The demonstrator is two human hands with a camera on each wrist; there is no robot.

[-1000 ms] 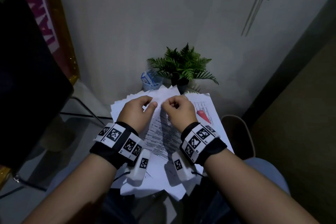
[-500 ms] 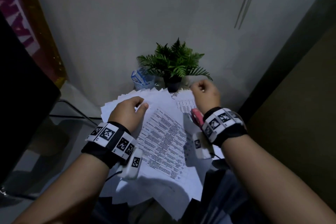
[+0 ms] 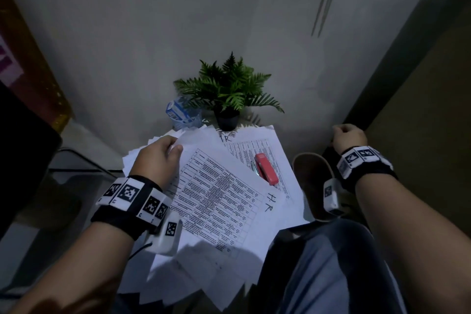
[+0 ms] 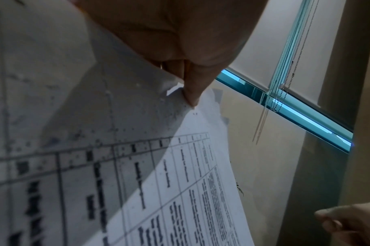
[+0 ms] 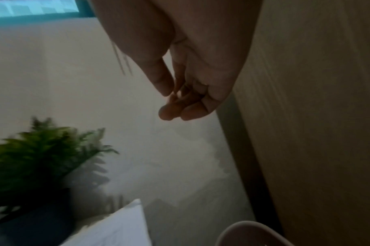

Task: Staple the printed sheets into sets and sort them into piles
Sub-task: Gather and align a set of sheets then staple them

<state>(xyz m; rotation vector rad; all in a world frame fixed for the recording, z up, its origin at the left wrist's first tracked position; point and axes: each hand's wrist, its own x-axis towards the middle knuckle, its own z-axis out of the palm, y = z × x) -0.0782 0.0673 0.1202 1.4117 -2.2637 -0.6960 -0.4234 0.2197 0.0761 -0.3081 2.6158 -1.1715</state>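
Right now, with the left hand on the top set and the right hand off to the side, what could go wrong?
1. The left hand pinches only the corner of the top set; lifting one-handed may fan or tear it.
2. The red stapler rests loose on the sloping papers and could slide off.
3. The paper pile overhangs the near edge and may spill.

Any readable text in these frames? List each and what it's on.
"H.R", handwritten, on the top printed sheet near its right edge.
"H.R", handwritten and partly cut off, on the sheet under the red stapler.
Table print on the sheets: too small to read.
Blue-and-white carton: print blurred.
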